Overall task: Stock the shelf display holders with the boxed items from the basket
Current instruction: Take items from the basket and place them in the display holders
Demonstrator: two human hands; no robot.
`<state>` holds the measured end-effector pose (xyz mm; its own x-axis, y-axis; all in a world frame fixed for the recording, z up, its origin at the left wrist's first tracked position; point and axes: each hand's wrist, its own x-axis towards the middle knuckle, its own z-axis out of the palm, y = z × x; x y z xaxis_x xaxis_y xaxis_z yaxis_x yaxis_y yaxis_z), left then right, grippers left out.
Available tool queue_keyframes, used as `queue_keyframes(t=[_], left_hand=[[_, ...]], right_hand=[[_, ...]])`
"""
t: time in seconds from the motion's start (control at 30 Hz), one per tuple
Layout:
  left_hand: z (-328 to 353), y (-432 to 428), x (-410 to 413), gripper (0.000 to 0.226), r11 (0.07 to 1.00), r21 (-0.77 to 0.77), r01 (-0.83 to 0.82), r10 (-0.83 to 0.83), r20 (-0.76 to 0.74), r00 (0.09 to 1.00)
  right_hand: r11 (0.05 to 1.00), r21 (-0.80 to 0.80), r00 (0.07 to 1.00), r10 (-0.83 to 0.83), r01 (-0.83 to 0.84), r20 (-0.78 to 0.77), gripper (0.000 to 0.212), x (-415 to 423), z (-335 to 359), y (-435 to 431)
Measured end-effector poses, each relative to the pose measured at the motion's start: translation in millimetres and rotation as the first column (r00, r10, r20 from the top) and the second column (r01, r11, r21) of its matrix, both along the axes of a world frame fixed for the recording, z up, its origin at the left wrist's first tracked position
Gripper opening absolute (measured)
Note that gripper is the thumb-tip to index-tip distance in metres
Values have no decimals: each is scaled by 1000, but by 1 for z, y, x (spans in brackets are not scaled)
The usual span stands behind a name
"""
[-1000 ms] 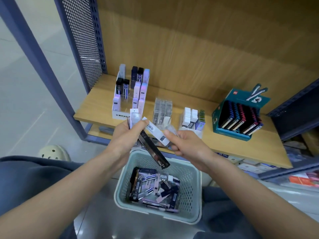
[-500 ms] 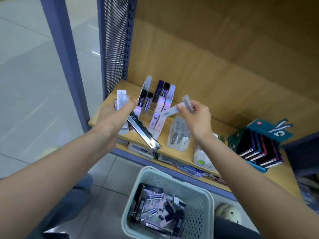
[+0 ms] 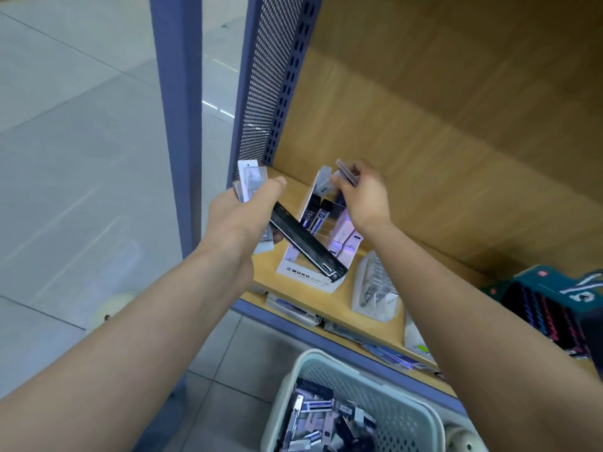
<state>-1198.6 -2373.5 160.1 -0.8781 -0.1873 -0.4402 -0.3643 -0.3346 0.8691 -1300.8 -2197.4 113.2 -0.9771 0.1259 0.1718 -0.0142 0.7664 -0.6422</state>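
Nearest the camera, the basket (image 3: pixel 313 357) stands on the floor below and in front of the white holder (image 3: pixel 308 277). It holds a loose heap of boxed items (image 3: pixel 323 415), so by my judgement stocking is far from complete.

Left of the holder, the left hand (image 3: pixel 239 220) clenches a mixed bundle: several pale packs (image 3: pixel 250 179) stick up above the thumb, and a long black box (image 3: pixel 303 244) slants down across the holder's front, its lower end just above the printed label.

The holder sits on the wooden shelf (image 3: pixel 434 262), partly filled with dark and pale boxes. A clear holder (image 3: pixel 375 288) stands just to its right.

Over the holder's rear rows, the right hand (image 3: pixel 367 199) pinches a slim box (image 3: pixel 346 172) between its fingertips, apparently about to seat it. Motion blur hides which compartment it lines up with.

Risks noted:
- The left-hand bundle is crowded. A loosened grip would drop packs onto the shelf edge or the floor.
- The slanting black box overhangs the holder's front. A shift of the left hand could strike and push the holder.
- A tilted entry by the right hand could jam the slim box against its neighbours or put it in the wrong row.
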Motion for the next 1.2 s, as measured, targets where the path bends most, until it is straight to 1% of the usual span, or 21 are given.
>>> queue_keyframes(t=[0.17,0.3,0.47,0.53,0.6,0.67,0.73,0.83,0.9,1.0,1.03,1.1,1.2], left_hand=[[0,-9,-1,22,999,44,-27,26,17,1000],[2,-13,-4,19,998,55,-24,22,39,999],[5,-9,-6,16,996,87,-12,8,42,999],[6,-8,-7,16,996,93,-15,11,40,999],[6,-9,-7,16,996,87,-18,14,45,999],[6,-10,-8,16,996,86,-17,13,51,999],[6,-10,-7,16,997,77,-14,11,47,999],[4,-9,-5,18,998,62,-4,1,53,999],[2,-7,-3,17,999,54,6,-9,63,998],[0,-3,1,17,999,46,22,-25,71,997],[-1,0,2,17,999,45,30,-33,71,997],[-2,6,6,17,997,47,54,-57,62,996],[-2,18,12,21,994,20,105,-106,54,993]], right_hand=[[999,24,996,30,-32,83,16,-19,-11,-1],[998,13,989,54,-57,139,13,-26,-10,-3],[998,47,989,24,-31,147,21,-32,-11,-5],[999,40,991,29,-34,128,20,-31,-12,-5],[999,-7,995,35,-34,96,22,-27,-12,-5],[995,-90,998,36,-30,56,23,-20,-8,-7],[989,-148,999,29,-26,20,19,-11,-1,-8],[979,-205,999,22,-16,29,17,3,9,-7],[963,-268,998,50,-35,50,16,13,14,-2],[920,-380,982,146,-89,123,13,30,19,6],[911,-403,976,163,-91,147,15,36,20,9],[902,-429,967,157,-57,202,21,50,21,16],[878,-478,947,156,-3,281,19,73,17,28]])
